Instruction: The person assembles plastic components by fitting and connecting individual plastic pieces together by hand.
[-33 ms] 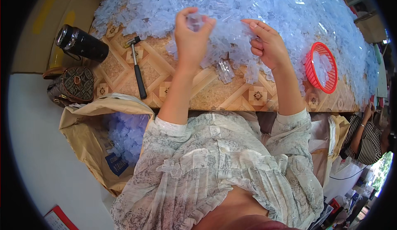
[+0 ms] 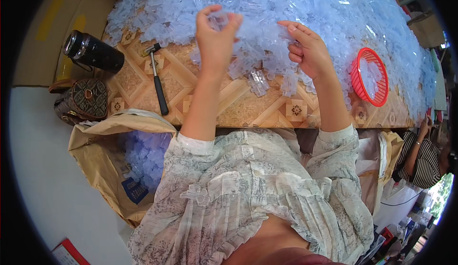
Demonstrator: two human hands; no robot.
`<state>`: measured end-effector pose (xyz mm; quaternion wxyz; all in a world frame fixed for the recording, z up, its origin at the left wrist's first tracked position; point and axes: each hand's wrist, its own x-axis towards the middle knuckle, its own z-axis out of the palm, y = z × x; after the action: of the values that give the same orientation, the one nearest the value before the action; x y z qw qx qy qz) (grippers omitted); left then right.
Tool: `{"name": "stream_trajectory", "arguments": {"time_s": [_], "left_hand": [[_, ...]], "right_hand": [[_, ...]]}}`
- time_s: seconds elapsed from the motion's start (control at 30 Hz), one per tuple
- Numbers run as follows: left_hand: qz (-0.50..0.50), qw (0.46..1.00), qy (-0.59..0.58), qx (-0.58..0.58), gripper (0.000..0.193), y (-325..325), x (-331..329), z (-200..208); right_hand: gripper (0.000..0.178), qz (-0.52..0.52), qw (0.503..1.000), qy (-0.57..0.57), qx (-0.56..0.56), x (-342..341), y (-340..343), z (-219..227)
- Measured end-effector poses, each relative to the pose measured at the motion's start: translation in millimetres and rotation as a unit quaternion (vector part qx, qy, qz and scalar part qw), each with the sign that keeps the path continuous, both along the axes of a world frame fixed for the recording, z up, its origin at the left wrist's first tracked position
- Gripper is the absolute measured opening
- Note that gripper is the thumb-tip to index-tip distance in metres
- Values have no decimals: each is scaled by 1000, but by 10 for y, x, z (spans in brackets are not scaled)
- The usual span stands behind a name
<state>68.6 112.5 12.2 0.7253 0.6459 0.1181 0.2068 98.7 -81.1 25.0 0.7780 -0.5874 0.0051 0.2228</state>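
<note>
A wide heap of small, clear, bluish plastic pieces [image 2: 286, 2] covers the far side of the table. Over its near edge my left hand [image 2: 215, 43] is raised, thumb and fingers curled around a clear plastic piece [image 2: 218, 21]. To its right, my right hand [image 2: 309, 50] pinches another clear plastic piece [image 2: 285, 33] between thumb and forefinger, the other fingers folded in. The exact shape of both pieces is hard to make out against the heap. A few loose clear pieces [image 2: 259, 83] lie on the tabletop below and between my hands.
On the wood-patterned table [image 2: 238, 114] a hammer [image 2: 159, 86], a black flask [image 2: 95, 51] and a patterned brown bag [image 2: 83, 98] lie left. A red basket [image 2: 357, 76] holding pieces stands right. A paper sack [image 2: 95, 165] of pieces hangs below the left edge. Another person [image 2: 420, 155] is at far right.
My left hand has shifted slightly to the left and up with its piece. My right hand has hardly moved.
</note>
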Motion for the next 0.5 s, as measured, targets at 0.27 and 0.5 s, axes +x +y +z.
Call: {"name": "stream_trajectory", "arguments": {"time_s": [0.27, 0.5], "left_hand": [[76, 981, -70, 161, 46, 294, 255, -138], [-149, 962, 80, -213, 35, 42, -95, -110]], "right_hand": [[28, -57, 993, -98, -42, 129, -186, -89], [32, -162, 912, -254, -278, 303, -362, -253]]}}
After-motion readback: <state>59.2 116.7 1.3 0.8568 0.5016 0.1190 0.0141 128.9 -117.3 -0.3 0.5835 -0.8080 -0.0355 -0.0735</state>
